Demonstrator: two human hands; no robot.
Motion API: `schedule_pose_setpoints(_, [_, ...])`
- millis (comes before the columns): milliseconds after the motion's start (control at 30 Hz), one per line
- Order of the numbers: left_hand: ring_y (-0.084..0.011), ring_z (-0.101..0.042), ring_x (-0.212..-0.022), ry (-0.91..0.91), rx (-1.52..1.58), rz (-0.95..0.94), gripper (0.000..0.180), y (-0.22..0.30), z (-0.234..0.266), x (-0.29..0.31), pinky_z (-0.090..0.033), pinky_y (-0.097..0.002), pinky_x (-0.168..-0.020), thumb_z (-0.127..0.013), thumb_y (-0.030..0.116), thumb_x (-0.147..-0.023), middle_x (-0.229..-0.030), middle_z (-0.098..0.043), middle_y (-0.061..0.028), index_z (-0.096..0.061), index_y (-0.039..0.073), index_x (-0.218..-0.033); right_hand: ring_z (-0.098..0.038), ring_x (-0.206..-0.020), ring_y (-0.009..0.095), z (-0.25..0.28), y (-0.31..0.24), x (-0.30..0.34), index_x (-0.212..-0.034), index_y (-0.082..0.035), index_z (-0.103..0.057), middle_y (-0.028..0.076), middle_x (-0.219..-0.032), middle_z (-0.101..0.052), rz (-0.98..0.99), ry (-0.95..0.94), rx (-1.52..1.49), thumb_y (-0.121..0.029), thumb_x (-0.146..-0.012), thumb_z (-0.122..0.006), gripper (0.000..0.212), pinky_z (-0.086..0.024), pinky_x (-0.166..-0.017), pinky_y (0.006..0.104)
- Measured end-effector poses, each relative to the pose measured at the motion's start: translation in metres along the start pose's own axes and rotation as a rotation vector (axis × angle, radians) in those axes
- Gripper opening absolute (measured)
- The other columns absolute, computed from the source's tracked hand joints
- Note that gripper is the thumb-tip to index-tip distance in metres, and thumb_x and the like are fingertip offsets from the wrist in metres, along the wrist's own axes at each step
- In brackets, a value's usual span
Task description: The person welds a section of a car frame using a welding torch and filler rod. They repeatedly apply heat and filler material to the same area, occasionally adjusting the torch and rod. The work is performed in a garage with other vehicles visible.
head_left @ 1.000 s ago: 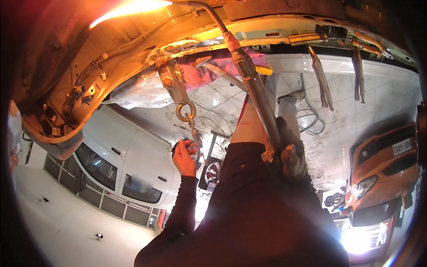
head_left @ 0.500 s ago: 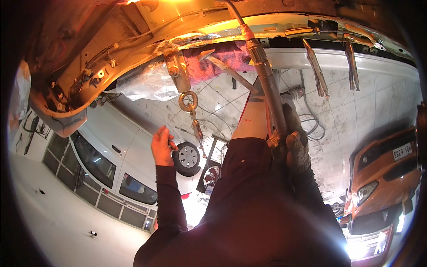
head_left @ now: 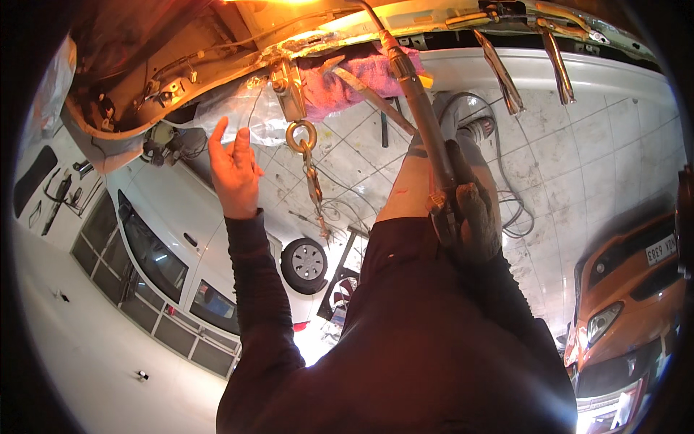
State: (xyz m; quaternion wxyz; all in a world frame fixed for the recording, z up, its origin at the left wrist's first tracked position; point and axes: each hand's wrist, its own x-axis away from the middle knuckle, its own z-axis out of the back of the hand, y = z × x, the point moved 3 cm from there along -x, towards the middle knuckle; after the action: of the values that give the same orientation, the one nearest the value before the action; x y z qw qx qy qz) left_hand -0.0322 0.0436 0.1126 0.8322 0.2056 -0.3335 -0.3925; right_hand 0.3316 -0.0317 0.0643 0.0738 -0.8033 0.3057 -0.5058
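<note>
My right hand [head_left: 473, 213], in a dark grey glove, is closed round the lower end of a gas torch [head_left: 423, 116], beside its brass valve knob. The torch rises to a thin bent tube that leaves the top edge, near a bright orange glow. My bare left hand [head_left: 235, 170] is raised with fingers apart and nothing in it. To its right, a metal pulling clamp [head_left: 289, 90] grips the car body's edge, with a ring [head_left: 300, 136] and chain [head_left: 312, 181] hanging below. A hammer [head_left: 372, 95] leans against a pink towel [head_left: 322, 98] on the body edge.
Two locking pliers [head_left: 499, 72] [head_left: 558, 69] hang from the body sill at right. A hose [head_left: 499, 173] loops over the tiled floor. A wheel [head_left: 303, 264] and a white car [head_left: 173, 224] are at left. An orange car [head_left: 636, 289] stands at right. Clear plastic sheeting [head_left: 224, 119] hangs beside the clamp.
My left hand has risen up and to the left, toward the body panel, and its fingers have spread. The view has shifted slightly. My right hand still holds the torch.
</note>
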Motion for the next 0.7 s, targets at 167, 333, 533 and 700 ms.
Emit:
schedule_pose_setpoints(167, [-0.0028, -0.048, -0.062, -0.04, -0.042, -0.135, 0.033, 0.006, -0.001, -0.012, -0.04, -0.0198, -0.058, -0.068, 0.014, -0.103, -0.074, -0.059, 0.0028, -0.059, 0.005, -0.133, -0.057, -0.069, 0.005, 0.004, -0.001, 0.013, -0.163, -0.01, -0.039, 0.004, -0.096, -0.07, -0.096, -0.083, -0.308, -0.049, -0.104, -0.064, 0.075, -0.047, -0.059, 0.0207])
schedule_pose_setpoints(333, [-0.0025, -0.053, -0.064, -0.088, -0.101, -0.205, 0.025, 0.006, -0.002, -0.046, -0.042, -0.0204, -0.058, -0.068, 0.013, -0.102, -0.077, -0.064, 0.0029, -0.069, 0.006, -0.126, -0.061, -0.075, 0.008, 0.011, 0.015, 0.017, -0.161, -0.008, -0.041, 0.005, -0.101, -0.069, -0.121, -0.034, -0.339, -0.051, -0.103, -0.066, 0.076, -0.051, -0.064, 0.0223])
schedule_pose_setpoints(533, [-0.0003, -0.043, -0.066, -0.192, -0.195, -0.242, 0.025, -0.003, -0.004, -0.1, -0.032, -0.019, -0.058, -0.07, 0.01, -0.102, -0.082, -0.056, 0.0104, -0.076, 0.004, -0.126, -0.066, -0.087, 0.013, -0.003, 0.02, -0.003, -0.161, -0.005, -0.04, 0.005, -0.106, -0.065, -0.082, 0.065, -0.348, -0.051, -0.098, -0.072, 0.084, -0.056, -0.073, 0.0268])
schedule_pose_setpoints(700, [-0.0095, -0.071, -0.101, -0.282, -0.23, -0.258, 0.025, -0.023, 0.008, -0.137, -0.054, -0.0238, -0.091, -0.07, 0.011, -0.101, -0.111, -0.079, -0.0053, -0.077, 0.004, -0.124, -0.065, -0.081, 0.011, -0.007, 0.018, -0.023, -0.163, -0.006, -0.038, 0.004, -0.1, -0.064, -0.092, 0.015, -0.33, -0.053, -0.094, -0.076, 0.091, -0.054, -0.069, 0.0258])
